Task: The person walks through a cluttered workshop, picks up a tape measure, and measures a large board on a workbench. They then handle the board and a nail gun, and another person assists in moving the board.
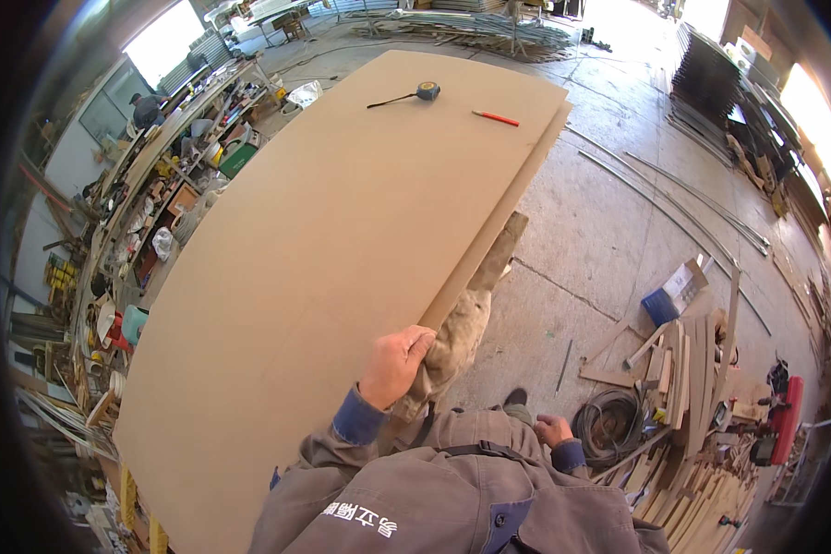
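Observation:
A large tan board [277, 249] lies flat before me, with another board edge [517, 189] showing just under its right side. My left hand [395, 365] is closed on the near right edge of the top board; its fingertips are partly hidden. My right hand [554, 430] hangs low beside my right hip, away from the board. Its fingers look curled, and nothing shows in them. Toward the far end of the board rest a dark tape measure [427, 90], its blade pulled out to the left, and a red pencil [496, 118].
Crumpled beige cloth [462, 337] and a wooden support [503, 245] sit under the board's right edge. On the floor at right are a coiled cable [609, 420], a blue and white box [676, 291], scrap wood [688, 379] and long metal strips [660, 194]. A cluttered bench [171, 138] runs along the left.

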